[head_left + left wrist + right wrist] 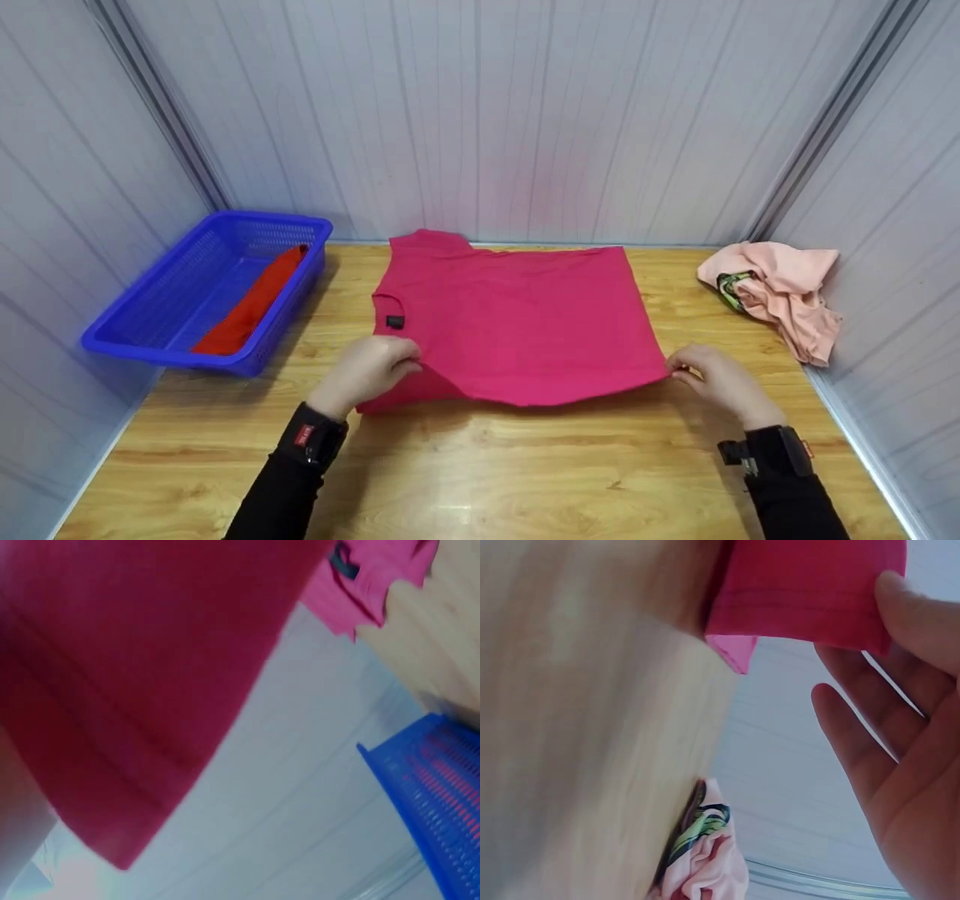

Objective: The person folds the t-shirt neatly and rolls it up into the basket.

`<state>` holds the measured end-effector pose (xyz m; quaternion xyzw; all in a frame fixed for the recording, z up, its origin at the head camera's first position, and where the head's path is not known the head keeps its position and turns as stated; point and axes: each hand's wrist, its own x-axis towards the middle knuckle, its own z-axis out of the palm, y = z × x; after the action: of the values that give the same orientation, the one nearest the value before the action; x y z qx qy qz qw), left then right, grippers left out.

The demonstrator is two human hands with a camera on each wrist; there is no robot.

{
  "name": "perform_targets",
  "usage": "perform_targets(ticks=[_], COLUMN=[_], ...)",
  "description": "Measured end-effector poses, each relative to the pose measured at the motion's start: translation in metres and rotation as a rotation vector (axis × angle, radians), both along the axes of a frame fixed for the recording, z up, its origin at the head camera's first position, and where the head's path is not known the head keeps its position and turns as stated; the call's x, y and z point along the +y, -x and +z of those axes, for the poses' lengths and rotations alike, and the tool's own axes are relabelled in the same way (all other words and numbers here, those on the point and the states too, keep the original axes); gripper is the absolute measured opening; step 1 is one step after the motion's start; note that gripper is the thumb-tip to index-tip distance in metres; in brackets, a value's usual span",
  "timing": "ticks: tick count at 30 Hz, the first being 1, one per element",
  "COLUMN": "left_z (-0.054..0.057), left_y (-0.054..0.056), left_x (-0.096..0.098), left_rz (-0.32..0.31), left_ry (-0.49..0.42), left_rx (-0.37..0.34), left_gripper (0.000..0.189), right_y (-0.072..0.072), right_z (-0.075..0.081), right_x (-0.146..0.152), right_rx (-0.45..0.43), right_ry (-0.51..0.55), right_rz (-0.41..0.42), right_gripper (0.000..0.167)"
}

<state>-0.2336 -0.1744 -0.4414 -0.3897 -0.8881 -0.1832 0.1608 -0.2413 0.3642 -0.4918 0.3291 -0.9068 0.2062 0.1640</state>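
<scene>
A bright pink T-shirt (525,322) lies sideways on the wooden table, its neckline with a dark label to the left and its hem to the right. Near the shoulder, my left hand (369,373) pinches the near side of the shirt. My right hand (716,381) holds the near hem corner between thumb and fingers; the right wrist view shows the stitched hem (802,607) in that pinch. Between the hands, the shirt's near edge is raised and sags slightly. In the left wrist view, a sleeve-like flap (150,690) hangs close to the camera and hides most of the hand.
At the left stands a blue plastic basket (161,341) with an orange-red folded cloth (255,304) inside. A crumpled light pink garment (787,289) with a green print lies at the right by the wall. Pale panel walls (510,120) enclose the table (487,480) on three sides.
</scene>
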Motion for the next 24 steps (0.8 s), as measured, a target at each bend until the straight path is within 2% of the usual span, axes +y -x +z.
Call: perform_targets(ticks=[3,6,9,15,24], left_z=[-0.012,-0.026,-0.040,-0.059,-0.064], left_y=[-0.002,-0.002,-0.002,-0.004,-0.008], left_x=[0.003,0.005,0.005,0.004,0.005], left_rz=[-0.004,0.004,0.018,0.070,0.097], left_ry=[0.045,0.084,0.115,0.146,0.128], left_rx=[-0.059,-0.116,-0.159,-0.228,-0.238], left_gripper=[0.008,0.007,0.007,0.008,0.019], right_y=[-0.005,-0.009,-0.013,-0.016,-0.022], right_z=[-0.006,-0.011,-0.016,-0.025,-0.029], right_x=[-0.001,-0.002,-0.005,-0.006,-0.004], right_rx=[-0.079,-0.182,-0.250,-0.252,-0.200], right_ry=[-0.021,-0.052,-0.075,-0.095,-0.112], right_rz=[0.006,-0.021,-0.048,-0.037,-0.052], right_gripper=[0.020,0.016,0.012,0.012,0.014])
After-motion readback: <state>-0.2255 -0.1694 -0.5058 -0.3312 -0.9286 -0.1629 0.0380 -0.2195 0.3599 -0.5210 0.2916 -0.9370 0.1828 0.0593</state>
